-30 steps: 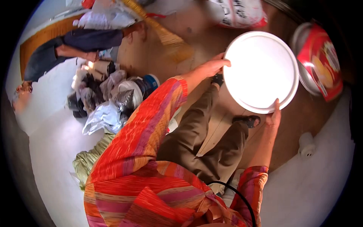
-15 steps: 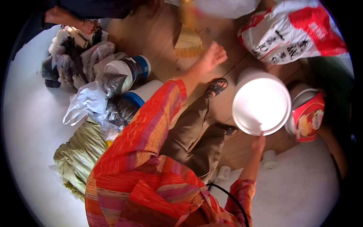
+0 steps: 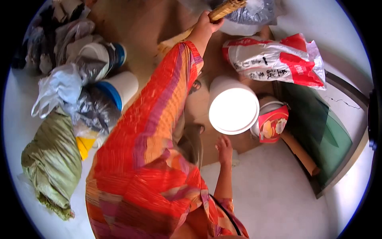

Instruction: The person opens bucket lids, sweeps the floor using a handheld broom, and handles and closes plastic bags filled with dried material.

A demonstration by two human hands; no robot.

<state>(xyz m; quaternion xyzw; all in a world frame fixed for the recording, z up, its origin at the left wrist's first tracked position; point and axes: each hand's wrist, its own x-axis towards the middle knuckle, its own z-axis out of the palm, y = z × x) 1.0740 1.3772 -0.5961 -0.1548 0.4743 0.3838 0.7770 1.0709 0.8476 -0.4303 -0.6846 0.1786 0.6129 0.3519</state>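
Note:
My left hand (image 3: 209, 24) is wrapped round the straw-coloured handle of a broom (image 3: 227, 10) at the top of the view. Below that hand, the broom slants down to the left, its pale head blurred and partly behind my sleeve. My right hand (image 3: 224, 148) hangs just below the rim of a white bucket (image 3: 233, 113), fingers loosely bent and holding nothing. The bucket stands upright on the floor, its inside washed out by glare. Right beside it is a smaller pail with a red printed carton (image 3: 273, 124) against it.
A red and white sack (image 3: 274, 61) lies beyond the bucket. Dark green glass sheets (image 3: 318, 123) lean at the right. Along the left are white buckets with blue bands (image 3: 125, 87), filled plastic bags (image 3: 59, 85) and a green woven sack (image 3: 53, 159).
My left hand was a raised fist beside the broom; now it grips the handle. My right hand has come off the bucket's rim. Another person's hand at upper left has left the view.

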